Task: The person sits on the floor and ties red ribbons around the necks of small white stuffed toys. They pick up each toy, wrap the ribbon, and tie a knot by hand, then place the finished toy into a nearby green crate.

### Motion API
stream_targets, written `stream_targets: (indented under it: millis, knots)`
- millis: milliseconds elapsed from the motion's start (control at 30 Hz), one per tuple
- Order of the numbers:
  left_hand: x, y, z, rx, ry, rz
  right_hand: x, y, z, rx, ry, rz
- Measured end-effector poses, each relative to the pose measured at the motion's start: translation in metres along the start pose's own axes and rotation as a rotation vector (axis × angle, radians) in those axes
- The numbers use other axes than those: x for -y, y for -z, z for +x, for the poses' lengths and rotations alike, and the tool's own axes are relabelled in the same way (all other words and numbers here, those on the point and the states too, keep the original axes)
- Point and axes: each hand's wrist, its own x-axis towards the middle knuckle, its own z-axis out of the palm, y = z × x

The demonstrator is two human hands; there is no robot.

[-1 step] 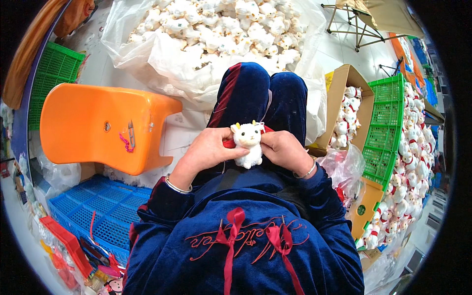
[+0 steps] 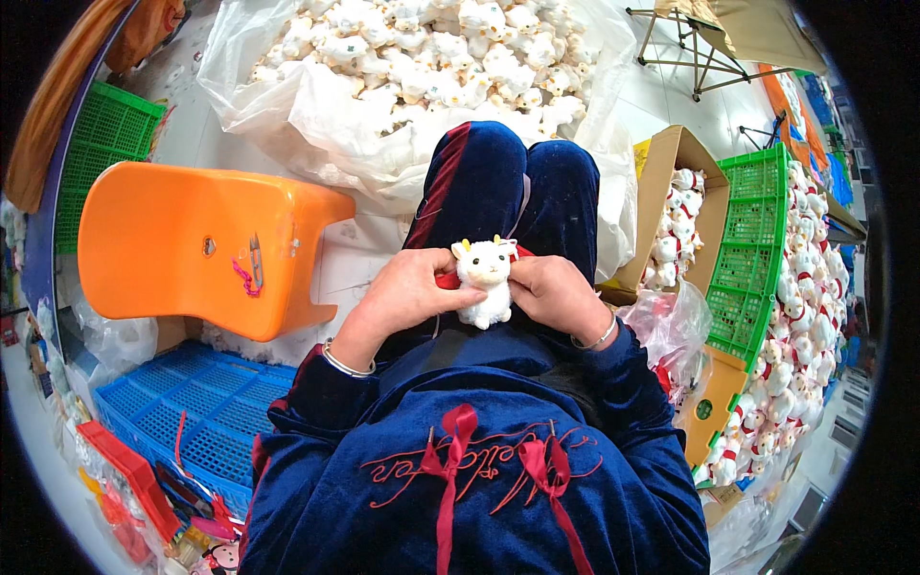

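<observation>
Above my lap a small white plush toy [image 2: 487, 273] with yellow horns sits upright, its front toward me. My left hand [image 2: 407, 292] is closed round its side, the thumb pressed on its body. On the other side my right hand [image 2: 558, 292] is closed in a pinch against the toy, at a red ribbon [image 2: 522, 252]. The ribbon runs behind the toy's neck, and a bit of red also shows by my left fingers. My right fingertips are partly hidden behind the toy. A small white tag [image 2: 506, 246] sticks out near its head.
Ahead lies a clear plastic sheet [image 2: 316, 125] heaped with white plush toys. To my left are an orange stool [image 2: 182, 240] with scissors-like snips [image 2: 256, 259] and a blue crate [image 2: 206, 398]. On the right stand a cardboard box [image 2: 704, 158] and a green crate [image 2: 743, 249] beside red-collared plush toys [image 2: 800, 316].
</observation>
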Motion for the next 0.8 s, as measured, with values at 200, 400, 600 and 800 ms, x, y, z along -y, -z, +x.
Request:
stream_targets:
  millis: [200, 400, 600, 800]
  knots:
    - [0.000, -0.003, -0.001, 0.013, -0.059, 0.104, 0.011, -0.002, -0.001, -0.166, 0.077, 0.030]
    - [-0.004, -0.006, -0.003, -0.014, -0.041, 0.011, 0.009, -0.005, -0.007, -0.096, -0.041, 0.131]
    - [-0.004, -0.004, 0.000, 0.025, 0.064, 0.064, 0.025, 0.002, -0.006, -0.224, -0.086, 0.215]
    - [0.000, -0.007, 0.008, -0.037, -0.006, -0.118, 0.020, -0.004, 0.002, -0.288, -0.080, 0.155]
